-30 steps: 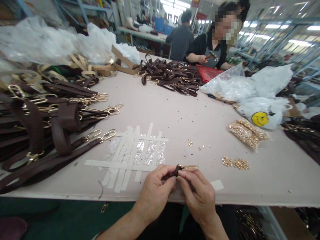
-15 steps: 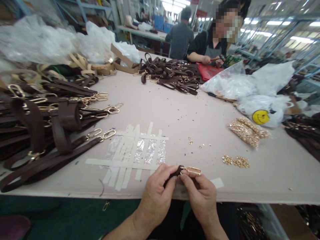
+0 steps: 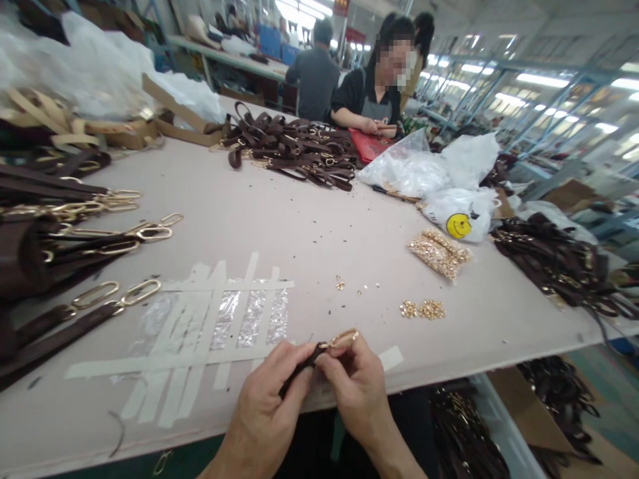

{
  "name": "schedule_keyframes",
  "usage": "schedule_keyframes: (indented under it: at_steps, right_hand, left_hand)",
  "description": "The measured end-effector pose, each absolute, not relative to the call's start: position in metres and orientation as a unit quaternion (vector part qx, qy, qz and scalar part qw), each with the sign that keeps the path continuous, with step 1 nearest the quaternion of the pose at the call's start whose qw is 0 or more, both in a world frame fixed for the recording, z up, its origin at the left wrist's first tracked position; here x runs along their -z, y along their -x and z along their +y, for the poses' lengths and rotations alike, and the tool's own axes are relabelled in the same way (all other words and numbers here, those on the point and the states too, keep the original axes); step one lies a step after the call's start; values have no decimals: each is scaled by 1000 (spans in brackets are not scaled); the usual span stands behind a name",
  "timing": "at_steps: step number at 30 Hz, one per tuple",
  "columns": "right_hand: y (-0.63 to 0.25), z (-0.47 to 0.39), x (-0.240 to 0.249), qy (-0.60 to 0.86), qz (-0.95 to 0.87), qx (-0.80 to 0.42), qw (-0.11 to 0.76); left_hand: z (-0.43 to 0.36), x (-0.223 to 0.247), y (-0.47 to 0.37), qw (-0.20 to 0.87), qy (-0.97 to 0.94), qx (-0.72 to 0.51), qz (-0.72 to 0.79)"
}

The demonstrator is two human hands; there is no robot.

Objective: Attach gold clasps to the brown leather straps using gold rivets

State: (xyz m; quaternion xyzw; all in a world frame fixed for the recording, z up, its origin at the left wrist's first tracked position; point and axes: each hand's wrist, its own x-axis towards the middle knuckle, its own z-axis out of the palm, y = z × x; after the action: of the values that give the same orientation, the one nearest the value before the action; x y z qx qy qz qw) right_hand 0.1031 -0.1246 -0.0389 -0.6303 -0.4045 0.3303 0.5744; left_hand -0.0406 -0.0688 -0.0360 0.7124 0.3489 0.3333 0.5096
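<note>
At the front edge of the table, my left hand (image 3: 272, 392) is closed on a dark brown leather strap (image 3: 304, 364). My right hand (image 3: 355, 379) pinches the strap's end, where a gold oval ring (image 3: 343, 338) is attached, its fingers around the ring. The fingertips of both hands nearly meet at the strap's end and hide part of it. Small gold pieces (image 3: 432, 309) lie in two little heaps to the right, and a few more (image 3: 340, 283) lie beyond my hands.
Brown straps with gold rings (image 3: 74, 266) lie at the left, others (image 3: 299, 146) at the back. Taped plastic (image 3: 224, 319) covers part of the table (image 3: 279, 226). A bag of gold pieces (image 3: 439, 254) sits right, and a person (image 3: 374, 93) works across the table.
The view has turned right, so the table's contents appear further left. The gold ring is tilted more upward, with my right fingers further around it. Both hands still hold the strap.
</note>
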Motion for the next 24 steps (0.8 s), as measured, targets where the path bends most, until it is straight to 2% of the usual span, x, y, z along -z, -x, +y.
schedule_keyframes:
  at_steps: [4,8,11,13,15,17,24]
  right_hand:
    - [-100,-122,31,643,-419,-317,557]
    - [-129,-128,19,673,-479,-261,500]
    - [-180,-140,21,738,-500,-107,441]
    - [-218,-149,26,783,-509,15,358]
    - [-248,-156,33,801,-531,79,263]
    - [-266,-159,37,798,-559,94,205]
    - [-269,-152,37,765,-624,97,130]
  left_hand:
    - [-67,30,38,570,-670,-292,376]
    - [-61,22,38,653,-586,-218,427]
    - [-57,19,40,697,-509,-188,469]
    - [-55,18,41,737,-443,-182,477]
    - [-55,18,41,778,-385,-185,460]
    - [-56,16,38,808,-347,-186,439]
    - [-61,-1,31,843,-314,-184,397]
